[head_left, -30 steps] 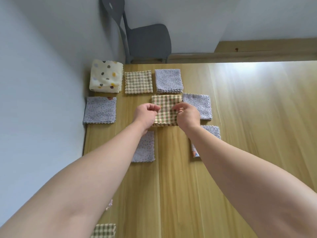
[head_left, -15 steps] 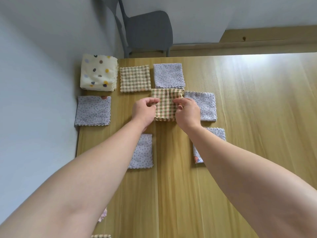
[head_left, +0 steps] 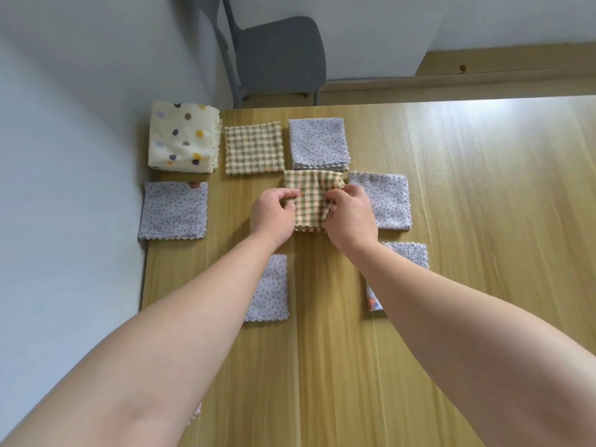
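With curled fingers (head_left: 287, 194) we are pinching the gingham cloth (head_left: 311, 201): left hand (head_left: 272, 217) at its nine o'clock, right hand (head_left: 350, 217) at three.

Green-and-cream checked cloth (head_left: 311, 201), folded square, bunched at middle, flat on wooden table centre.

no words, labels or numbers can be read on the checked cloth (head_left: 311, 203) or the table (head_left: 490, 227).

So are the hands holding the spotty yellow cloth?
No, the left hand and right hand both pinch the checked cloth; the spotty cloth lies apart from them.
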`<action>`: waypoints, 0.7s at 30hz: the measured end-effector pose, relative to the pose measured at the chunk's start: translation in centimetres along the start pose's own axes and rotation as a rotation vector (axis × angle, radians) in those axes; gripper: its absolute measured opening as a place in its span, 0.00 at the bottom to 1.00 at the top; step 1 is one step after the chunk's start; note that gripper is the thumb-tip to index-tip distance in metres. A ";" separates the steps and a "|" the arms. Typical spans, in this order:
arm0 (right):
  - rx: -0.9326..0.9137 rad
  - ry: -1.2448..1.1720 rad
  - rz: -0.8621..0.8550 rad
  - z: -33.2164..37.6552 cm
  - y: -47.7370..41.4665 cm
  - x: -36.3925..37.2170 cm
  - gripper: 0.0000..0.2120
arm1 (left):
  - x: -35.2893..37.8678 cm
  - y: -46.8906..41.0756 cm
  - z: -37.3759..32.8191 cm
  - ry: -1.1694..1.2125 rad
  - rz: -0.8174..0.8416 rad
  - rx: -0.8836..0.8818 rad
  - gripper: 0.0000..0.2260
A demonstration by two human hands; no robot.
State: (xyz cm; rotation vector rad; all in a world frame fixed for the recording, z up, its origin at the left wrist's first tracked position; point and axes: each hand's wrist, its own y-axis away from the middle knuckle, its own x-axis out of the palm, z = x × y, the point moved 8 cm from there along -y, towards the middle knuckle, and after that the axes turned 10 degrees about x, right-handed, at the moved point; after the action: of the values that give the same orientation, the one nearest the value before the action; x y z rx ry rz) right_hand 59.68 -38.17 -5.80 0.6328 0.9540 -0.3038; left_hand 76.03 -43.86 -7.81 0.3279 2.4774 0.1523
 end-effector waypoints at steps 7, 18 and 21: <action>-0.017 0.178 -0.079 1.3 0.0 -1.0 0.21 | -1.4 -0.3 0.0 -0.060 -0.021 0.023 0.09; -0.178 -0.043 -0.095 4.5 2.1 -0.8 0.17 | -5.0 -4.0 2.2 -0.628 0.186 0.040 0.32; -0.261 -0.094 -0.073 5.5 3.3 0.0 0.16 | -5.3 -3.0 2.6 -0.717 0.211 0.095 0.27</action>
State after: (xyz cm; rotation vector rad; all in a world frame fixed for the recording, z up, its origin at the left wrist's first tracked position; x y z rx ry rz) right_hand 64.93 -39.02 -2.30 0.3430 0.9093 -0.2662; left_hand 81.11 -48.13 -7.40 0.5710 1.7415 -0.0025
